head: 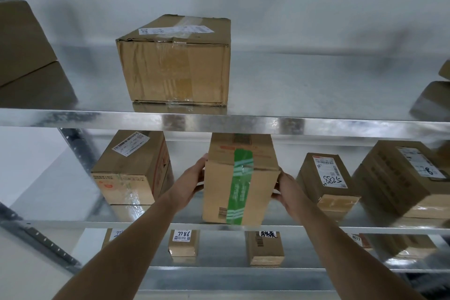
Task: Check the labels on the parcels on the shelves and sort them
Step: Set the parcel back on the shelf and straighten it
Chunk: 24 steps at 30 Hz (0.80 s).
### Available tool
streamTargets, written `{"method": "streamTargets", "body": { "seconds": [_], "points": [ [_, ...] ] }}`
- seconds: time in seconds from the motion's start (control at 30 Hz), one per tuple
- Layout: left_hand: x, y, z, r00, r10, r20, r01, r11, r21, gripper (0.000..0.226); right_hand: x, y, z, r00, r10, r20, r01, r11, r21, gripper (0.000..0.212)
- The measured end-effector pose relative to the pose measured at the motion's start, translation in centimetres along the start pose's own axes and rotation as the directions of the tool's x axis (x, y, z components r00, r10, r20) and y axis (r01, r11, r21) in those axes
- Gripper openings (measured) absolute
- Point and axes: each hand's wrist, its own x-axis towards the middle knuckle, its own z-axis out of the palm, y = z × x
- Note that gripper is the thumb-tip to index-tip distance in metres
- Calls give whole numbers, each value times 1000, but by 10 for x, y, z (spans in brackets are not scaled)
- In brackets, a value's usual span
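Metal shelves [219,122] stood against a white wall. On the middle shelf, the left hand [192,178] and right hand [288,190] gripped a box [219,187] with green tape by its sides, fingers curled around it.

12 cardboard parcels [239,178], 3 metal shelves [219,123], 2 hands [192,178].

Not much is legible here tbh. The small box on the middle shelf [327,179] has "5288" handwritten in marker on its white label. On the bottom shelf, a little box [182,242] has "7186" scrawled on its label. A parcel far right [360,241] shows "8077". Other labels are too blurry.
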Motion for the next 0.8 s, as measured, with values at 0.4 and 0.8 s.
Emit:
{"method": "streamTargets", "body": {
  "seconds": [0.4, 0.8],
  "points": [
    [10, -9, -1, 973, -231, -17, 231, 971, 58, 73, 2, -1, -2, 989, 131, 67, -128, 990, -51, 50],
    [7, -34, -7, 946, -322, 31, 320, 946, 58, 85, -5, 18, -8, 968, 229, 104, -231, 973, 7, 44]
  ]
}}
